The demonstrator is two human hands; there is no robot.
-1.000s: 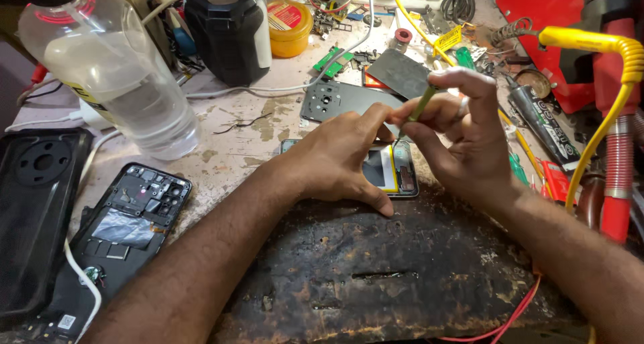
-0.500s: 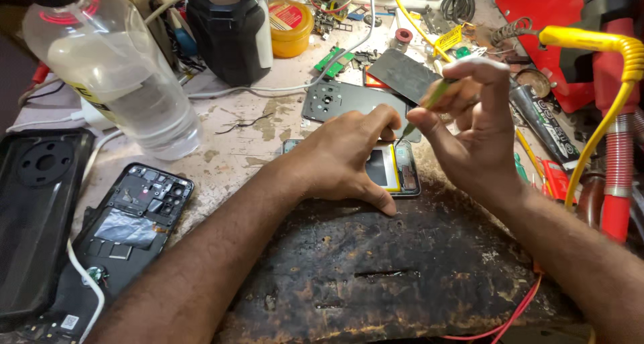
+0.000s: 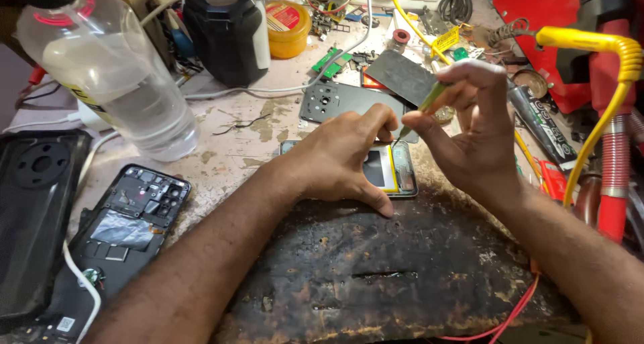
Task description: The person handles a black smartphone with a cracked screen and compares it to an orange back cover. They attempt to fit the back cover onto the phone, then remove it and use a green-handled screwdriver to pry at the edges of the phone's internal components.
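An opened phone [image 3: 394, 173] with its back off lies on the worn bench, its battery and yellow strip showing. My left hand [image 3: 342, 159] rests flat on top of it, fingers spread, pressing it down. My right hand [image 3: 469, 132] pinches a small green-handled screwdriver [image 3: 429, 101] between thumb and fingers, its tip angled down at the phone's upper right corner, beside my left index finger. Most of the phone is hidden under my left hand.
A dark scorched mat [image 3: 396, 277] lies in front. A clear plastic bottle [image 3: 114, 75] stands at left. A second opened phone [image 3: 127, 216] and a black back cover [image 3: 37, 196] lie lower left. Another back cover [image 3: 335, 102], a yellow tin [image 3: 287, 23], and a red tool with yellow cable [image 3: 597, 55] crowd the back and right.
My right hand with the screwdriver has shifted slightly up and right, turning the tool a little. My left hand stays on the phone.
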